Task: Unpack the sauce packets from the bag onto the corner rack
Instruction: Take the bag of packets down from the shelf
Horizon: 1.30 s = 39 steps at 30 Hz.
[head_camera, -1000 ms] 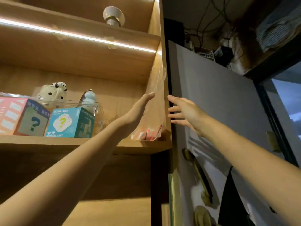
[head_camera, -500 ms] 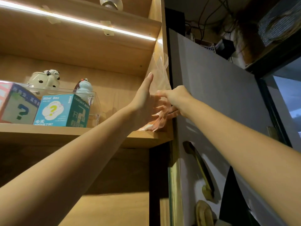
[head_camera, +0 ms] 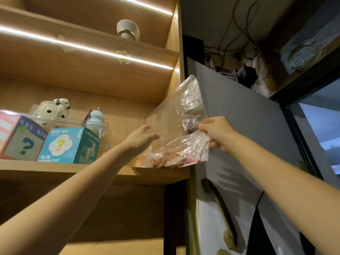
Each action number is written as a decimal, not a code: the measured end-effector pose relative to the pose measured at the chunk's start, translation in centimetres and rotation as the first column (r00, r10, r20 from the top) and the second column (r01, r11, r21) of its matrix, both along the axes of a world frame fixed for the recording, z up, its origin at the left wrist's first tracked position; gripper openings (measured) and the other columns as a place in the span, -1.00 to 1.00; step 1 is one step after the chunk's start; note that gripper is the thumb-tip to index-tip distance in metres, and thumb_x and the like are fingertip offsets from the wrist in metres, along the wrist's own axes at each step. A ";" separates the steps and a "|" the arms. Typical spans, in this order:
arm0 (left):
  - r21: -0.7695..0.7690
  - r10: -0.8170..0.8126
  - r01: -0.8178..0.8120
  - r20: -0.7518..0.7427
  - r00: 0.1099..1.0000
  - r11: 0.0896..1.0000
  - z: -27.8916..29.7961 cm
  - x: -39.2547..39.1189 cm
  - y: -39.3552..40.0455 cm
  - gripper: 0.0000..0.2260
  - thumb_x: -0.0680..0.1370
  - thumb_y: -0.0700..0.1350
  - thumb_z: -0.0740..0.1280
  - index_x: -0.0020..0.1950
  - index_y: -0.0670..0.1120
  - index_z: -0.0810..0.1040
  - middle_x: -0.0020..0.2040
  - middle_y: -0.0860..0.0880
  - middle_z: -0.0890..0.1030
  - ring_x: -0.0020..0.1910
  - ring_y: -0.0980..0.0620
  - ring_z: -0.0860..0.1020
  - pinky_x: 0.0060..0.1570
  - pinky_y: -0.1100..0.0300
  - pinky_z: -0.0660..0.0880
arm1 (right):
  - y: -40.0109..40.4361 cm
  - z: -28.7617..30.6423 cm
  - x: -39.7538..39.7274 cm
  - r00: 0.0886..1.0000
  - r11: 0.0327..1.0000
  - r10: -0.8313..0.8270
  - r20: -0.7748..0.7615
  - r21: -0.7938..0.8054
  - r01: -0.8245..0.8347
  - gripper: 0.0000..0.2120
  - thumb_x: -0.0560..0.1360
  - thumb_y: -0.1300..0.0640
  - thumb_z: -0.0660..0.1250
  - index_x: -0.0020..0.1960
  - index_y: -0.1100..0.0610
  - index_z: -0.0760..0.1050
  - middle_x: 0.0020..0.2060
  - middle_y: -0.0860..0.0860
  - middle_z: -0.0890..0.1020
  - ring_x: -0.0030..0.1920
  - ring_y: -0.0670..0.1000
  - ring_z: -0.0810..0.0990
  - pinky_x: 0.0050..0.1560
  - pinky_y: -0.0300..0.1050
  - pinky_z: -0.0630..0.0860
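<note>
Right hand (head_camera: 218, 131) pinches bag (head_camera: 176, 124) at frame centre; left hand (head_camera: 140, 139) open, flat against bag's left side; packets (head_camera: 165, 160) low on shelf (head_camera: 92, 171).

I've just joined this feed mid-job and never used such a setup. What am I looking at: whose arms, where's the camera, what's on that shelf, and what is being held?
No machine here: a person's two bare arms, filmed by one wide camera on their head, looking up at a wooden shelf. The right hand pinches a clear plastic bag whose bottom, holding reddish sauce packets, sits at the shelf's right end. The left hand is open, against the bag's left side. Also on the shelf: a teal box, a pink-topped box and small figurines behind.
</note>
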<state>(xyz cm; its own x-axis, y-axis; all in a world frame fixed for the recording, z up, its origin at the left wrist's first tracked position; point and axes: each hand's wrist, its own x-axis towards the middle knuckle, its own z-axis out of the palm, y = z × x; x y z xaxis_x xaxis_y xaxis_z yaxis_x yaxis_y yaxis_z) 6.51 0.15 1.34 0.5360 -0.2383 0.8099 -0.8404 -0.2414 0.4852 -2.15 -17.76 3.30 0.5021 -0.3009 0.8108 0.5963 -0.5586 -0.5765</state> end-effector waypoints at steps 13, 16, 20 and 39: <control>0.048 0.027 -0.018 -0.198 0.980 0.999 0.4 2.3 0.4 -0.45 0.53 0.03 0.27 0.35 -0.32 0.26 0.40 -0.24 0.31 0.36 -0.15 0.31 0.39 -0.02 0.17 | -5.1 -0.5 -0.7 0.990 0.990 0.138 -0.014 0.037 -0.138 -0.82 0.52 0.21 0.27 0.11 0.19 0.51 -0.17 0.08 0.58 -0.29 -0.04 0.54 -0.46 -0.27 0.51; 0.030 -0.016 0.023 -0.200 0.980 0.999 0.9 2.7 -0.3 -0.50 0.52 0.04 0.26 0.31 -0.29 0.35 0.39 -0.24 0.34 0.35 -0.17 0.32 0.35 -0.01 0.18 | -5.9 -1.0 -0.4 0.983 0.981 0.183 -0.007 0.065 -0.182 -0.92 0.52 0.23 0.26 -0.02 0.16 0.53 -0.20 0.06 0.60 -0.26 -0.03 0.58 -0.46 -0.27 0.53; -0.046 -0.108 0.103 -0.125 0.986 0.994 0.6 3.3 -0.6 -0.56 0.53 0.02 0.24 0.33 -0.19 0.38 0.41 -0.15 0.35 0.38 -0.11 0.31 0.36 0.04 0.19 | -6.9 -1.7 0.1 0.976 0.972 0.218 0.004 0.091 -0.218 -0.89 0.53 0.23 0.26 -0.11 0.12 0.54 -0.12 0.14 0.62 -0.11 0.12 0.58 -0.10 -0.03 0.56; -0.268 -0.273 0.228 -0.148 0.950 0.936 -0.1 2.9 0.8 -0.67 0.32 -0.01 0.44 -0.01 -0.17 0.58 -0.01 -0.16 0.59 -0.13 -0.04 0.51 -0.20 0.15 0.39 | -7.4 -2.5 0.7 0.942 0.937 0.335 -0.014 0.106 -0.332 -0.85 0.57 0.22 0.18 -0.01 0.16 0.53 -0.38 0.02 0.70 -0.37 -0.03 0.69 -0.39 -0.21 0.60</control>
